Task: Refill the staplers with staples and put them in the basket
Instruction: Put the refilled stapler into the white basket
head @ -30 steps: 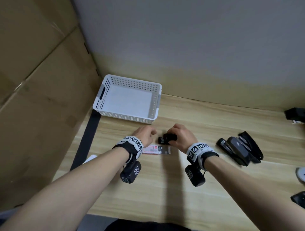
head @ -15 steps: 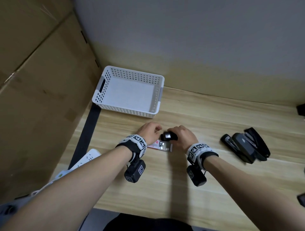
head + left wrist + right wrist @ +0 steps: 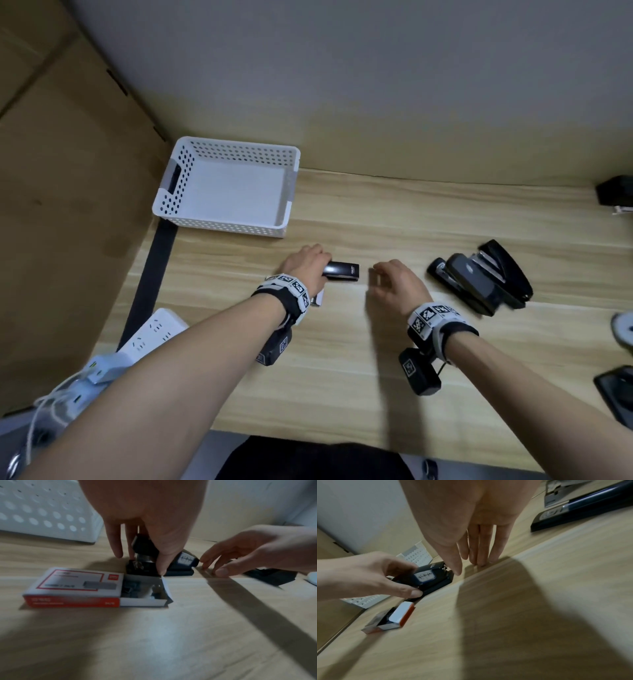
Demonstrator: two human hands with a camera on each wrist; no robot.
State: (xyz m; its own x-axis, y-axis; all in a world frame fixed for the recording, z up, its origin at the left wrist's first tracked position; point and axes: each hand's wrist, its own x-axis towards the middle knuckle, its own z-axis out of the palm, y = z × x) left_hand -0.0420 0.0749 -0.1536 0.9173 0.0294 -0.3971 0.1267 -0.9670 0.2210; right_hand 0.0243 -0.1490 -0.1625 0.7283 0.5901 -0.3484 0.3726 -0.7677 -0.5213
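Observation:
A small black stapler (image 3: 342,271) (image 3: 181,563) (image 3: 429,577) lies closed on the wooden table, and my left hand (image 3: 306,263) (image 3: 145,536) grips its rear end between thumb and fingers. My right hand (image 3: 394,284) (image 3: 476,545) hovers just right of the stapler with straight fingers, their tips touching the table, holding nothing. A red and white staple box (image 3: 77,588) (image 3: 397,616) sits half slid open in front of the stapler, mostly hidden under my left wrist in the head view. The white perforated basket (image 3: 219,226) stands empty at the back left.
Larger black staplers (image 3: 483,277) lie opened to the right, with more dark items at the right edge (image 3: 616,394) and back right (image 3: 616,195). A white power strip (image 3: 154,332) sits at the front left. Cardboard (image 3: 61,205) walls the left side.
My right hand has let go of the small stapler and moved off to the right. My left hand now grips the stapler, which lies closed on the table.

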